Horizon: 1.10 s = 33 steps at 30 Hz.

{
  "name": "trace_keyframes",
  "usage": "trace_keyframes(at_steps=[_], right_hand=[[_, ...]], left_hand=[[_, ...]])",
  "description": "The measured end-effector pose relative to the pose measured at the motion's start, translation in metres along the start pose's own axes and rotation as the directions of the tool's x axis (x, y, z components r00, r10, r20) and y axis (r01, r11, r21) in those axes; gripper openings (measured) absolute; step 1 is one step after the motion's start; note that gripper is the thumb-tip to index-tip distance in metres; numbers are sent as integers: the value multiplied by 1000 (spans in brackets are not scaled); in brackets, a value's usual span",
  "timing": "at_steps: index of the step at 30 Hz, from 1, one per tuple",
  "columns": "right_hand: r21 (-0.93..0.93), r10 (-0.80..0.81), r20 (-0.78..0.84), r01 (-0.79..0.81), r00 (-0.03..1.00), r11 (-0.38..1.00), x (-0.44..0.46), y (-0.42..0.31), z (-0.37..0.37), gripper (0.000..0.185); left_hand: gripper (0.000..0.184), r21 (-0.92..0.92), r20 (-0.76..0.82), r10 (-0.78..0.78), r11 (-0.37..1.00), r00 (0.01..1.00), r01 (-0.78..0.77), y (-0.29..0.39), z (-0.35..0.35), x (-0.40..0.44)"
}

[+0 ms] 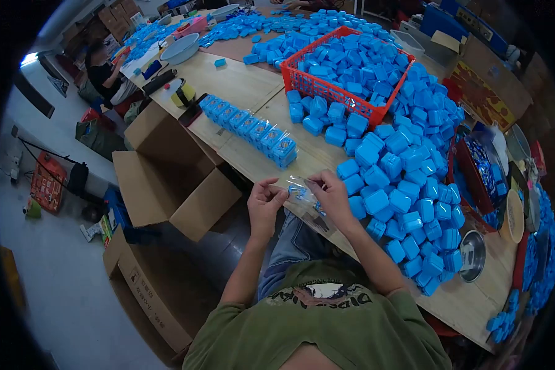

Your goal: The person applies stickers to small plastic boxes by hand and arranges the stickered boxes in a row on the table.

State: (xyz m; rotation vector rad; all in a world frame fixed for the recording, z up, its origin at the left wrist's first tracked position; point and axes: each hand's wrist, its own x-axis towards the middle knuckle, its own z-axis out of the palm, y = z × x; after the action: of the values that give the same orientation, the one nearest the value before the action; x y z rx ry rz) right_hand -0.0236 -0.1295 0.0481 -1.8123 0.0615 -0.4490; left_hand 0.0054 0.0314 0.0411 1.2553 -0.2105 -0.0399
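Observation:
Between my two hands, just over the table's near edge, is a small clear plastic bag [300, 191] with blue printing or small blue pieces showing; I cannot tell which. My left hand [265, 205] pinches its left side with thumb and fingertips. On the other side, my right hand [331, 197] has its fingers closed on the bag too. A row of blue boxes in clear wrap [248, 128] stands on the table beyond my hands. To the right of my right hand spreads a large heap of plain blue plastic boxes [401, 200].
A red plastic basket [364, 111] full of blue boxes stands behind the heap. Open cardboard boxes [157, 185] are at the table's left side. A metal bowl [473, 256] sits at the right. Further back are a pale basin [180, 49] and a seated person [105, 77].

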Motion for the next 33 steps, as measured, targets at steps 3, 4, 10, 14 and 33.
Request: trace_keyframes(at_steps=[3, 4, 10, 14, 33], right_hand=[[-31, -70, 23, 71, 997, 997, 4, 2, 1, 6], [-33, -68, 25, 69, 997, 997, 5, 3, 2, 6], [-236, -247, 112, 268, 962, 934, 12, -5, 8, 9], [-41, -40, 421, 63, 906, 997, 30, -15, 0, 13], [-969, -27, -164, -156, 986, 193, 215, 51, 24, 49]], left_hand=[[33, -236, 106, -264, 930, 959, 283, 1, -10, -2], [31, -227, 144, -368, 891, 919, 393, -4, -15, 0], [17, -133, 280, -432, 867, 857, 481, -1, -15, -2], [18, -223, 153, -402, 876, 903, 428, 0, -28, 4], [36, -287, 31, -408, 871, 913, 399, 1, -71, 20]])
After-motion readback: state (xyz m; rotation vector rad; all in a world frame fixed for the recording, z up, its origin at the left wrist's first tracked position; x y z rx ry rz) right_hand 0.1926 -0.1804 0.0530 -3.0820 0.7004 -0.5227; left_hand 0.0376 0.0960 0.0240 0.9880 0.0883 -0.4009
